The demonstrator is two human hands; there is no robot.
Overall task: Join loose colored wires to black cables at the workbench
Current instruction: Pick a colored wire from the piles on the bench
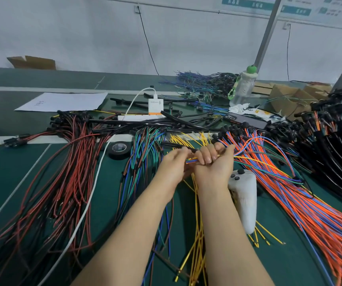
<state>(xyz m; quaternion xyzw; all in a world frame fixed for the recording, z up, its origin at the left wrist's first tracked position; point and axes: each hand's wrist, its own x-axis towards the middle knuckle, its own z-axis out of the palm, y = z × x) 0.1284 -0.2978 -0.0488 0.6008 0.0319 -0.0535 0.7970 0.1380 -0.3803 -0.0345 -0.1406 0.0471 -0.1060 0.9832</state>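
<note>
Both hands meet above the green bench in the middle of the head view. My right hand (213, 162) is curled palm-up round a small bundle of colored wires (191, 161), orange, blue, yellow and green, which trail off to the right. My left hand (174, 162) pinches a black cable (178, 145) at its end, right beside the wire tips. Loose yellow wires (197, 234) lie under my forearms. How the wire tips and the cable end touch is hidden by my fingers.
Red-and-black wire bundles (62, 172) spread at left, blue-green ones (141, 162) in the middle, orange-blue ones (310, 203) at right, black cables (335, 145) far right. Nearby: a black tape roll (119, 149), white handheld controller (244, 199), white charger (155, 106), phone (244, 119), bottle (243, 87), paper sheet (62, 102).
</note>
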